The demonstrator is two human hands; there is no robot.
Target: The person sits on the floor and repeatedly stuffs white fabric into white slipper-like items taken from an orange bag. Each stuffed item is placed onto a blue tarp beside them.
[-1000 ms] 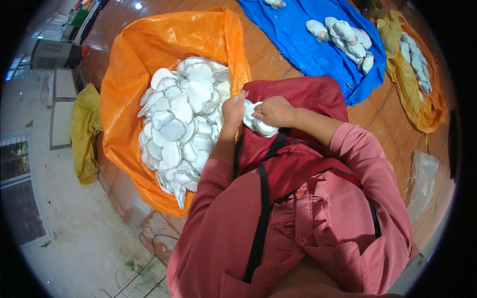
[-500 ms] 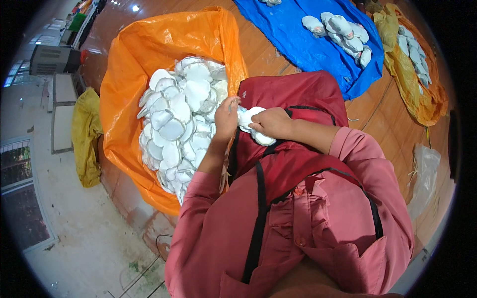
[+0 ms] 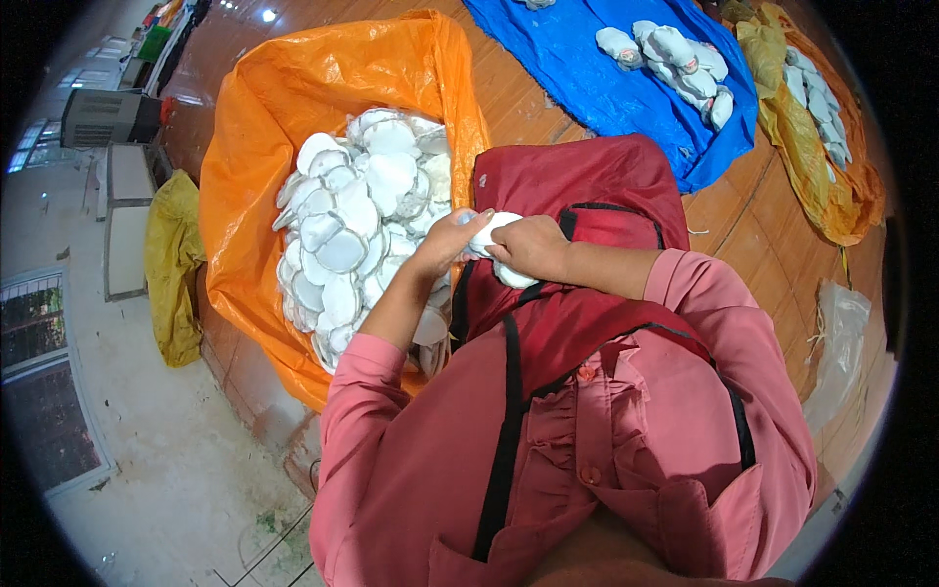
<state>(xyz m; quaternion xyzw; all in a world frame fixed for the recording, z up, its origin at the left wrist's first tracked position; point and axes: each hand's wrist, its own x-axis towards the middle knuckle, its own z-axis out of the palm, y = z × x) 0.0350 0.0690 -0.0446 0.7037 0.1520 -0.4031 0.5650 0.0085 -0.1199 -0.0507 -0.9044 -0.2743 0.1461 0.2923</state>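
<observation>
Worker's L hand [image 3: 448,241] and R hand [image 3: 531,247] grip a bundle of white, rounded, fabric-like pieces [image 3: 499,224] over black-trimmed dark-red cloth [image 3: 587,176], beside an orange plastic sack [image 3: 246,127]. It looks light, soft & bendy (prob. not fragile); best held by edges, thumbs on top.

My left hand [image 3: 450,239], upright by the sack [image 3: 245,196] a second ago, has tipped over, its fingers now pointing away from the sack and against the pieces [image 3: 497,228]. That forearm has swung out across the sack, my sleeve [image 3: 367,367] covering more of its near edge, and loose pieces [image 3: 432,328] show between arm and body. My right hand [image 3: 530,247] has come closer to me and to the sack.
</observation>
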